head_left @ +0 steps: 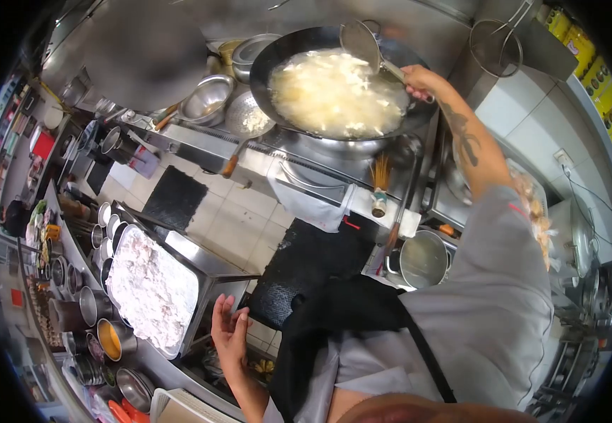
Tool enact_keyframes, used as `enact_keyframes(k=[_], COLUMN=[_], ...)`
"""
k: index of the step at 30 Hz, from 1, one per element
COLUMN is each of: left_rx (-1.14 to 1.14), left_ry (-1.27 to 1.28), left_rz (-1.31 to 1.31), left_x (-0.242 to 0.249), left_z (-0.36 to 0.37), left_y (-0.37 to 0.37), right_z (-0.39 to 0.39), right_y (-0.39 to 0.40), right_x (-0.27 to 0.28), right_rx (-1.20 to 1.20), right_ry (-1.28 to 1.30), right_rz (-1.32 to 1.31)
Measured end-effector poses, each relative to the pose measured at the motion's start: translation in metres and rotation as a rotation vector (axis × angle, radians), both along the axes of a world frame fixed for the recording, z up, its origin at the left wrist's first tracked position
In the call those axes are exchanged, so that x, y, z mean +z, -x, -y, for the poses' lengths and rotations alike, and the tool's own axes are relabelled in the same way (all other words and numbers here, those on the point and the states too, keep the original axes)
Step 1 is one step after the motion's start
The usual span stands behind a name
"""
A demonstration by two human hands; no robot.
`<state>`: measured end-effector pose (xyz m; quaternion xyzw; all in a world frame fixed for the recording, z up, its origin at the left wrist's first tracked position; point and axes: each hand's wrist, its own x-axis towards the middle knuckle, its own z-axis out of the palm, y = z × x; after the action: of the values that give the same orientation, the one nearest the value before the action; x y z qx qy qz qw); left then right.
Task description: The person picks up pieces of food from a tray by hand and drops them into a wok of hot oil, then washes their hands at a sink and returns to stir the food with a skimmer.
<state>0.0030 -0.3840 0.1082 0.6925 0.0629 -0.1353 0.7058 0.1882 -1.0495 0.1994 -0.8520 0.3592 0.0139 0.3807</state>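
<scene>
My right hand is closed around the handle of a wire skimmer. The skimmer's round mesh head is tilted at the far rim of a big black wok. Pale, foamy pieces of food bubble in the oil inside the wok. Down by my body, my left hand hangs with its fingers apart and nothing in it. Nearest to it is a metal tray heaped with white, floury-looking pieces.
Beside the wok sit a perforated ladle with a wooden handle and a metal bowl. A bamboo brush and a pot are along the stove's front. Another strainer hangs at upper right. Black mats cover the floor.
</scene>
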Motion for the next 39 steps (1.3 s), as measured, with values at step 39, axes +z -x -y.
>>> enact_keyframes(k=[39], left_rx=[-0.024], left_ry=[0.056], left_rz=[-0.044], left_x=[0.006], left_z=[0.042], left_y=[-0.007], right_z=[0.061], right_y=[-0.073], right_x=[-0.070], right_rx=[0.105], right_ry=[-0.069], right_rz=[0.012])
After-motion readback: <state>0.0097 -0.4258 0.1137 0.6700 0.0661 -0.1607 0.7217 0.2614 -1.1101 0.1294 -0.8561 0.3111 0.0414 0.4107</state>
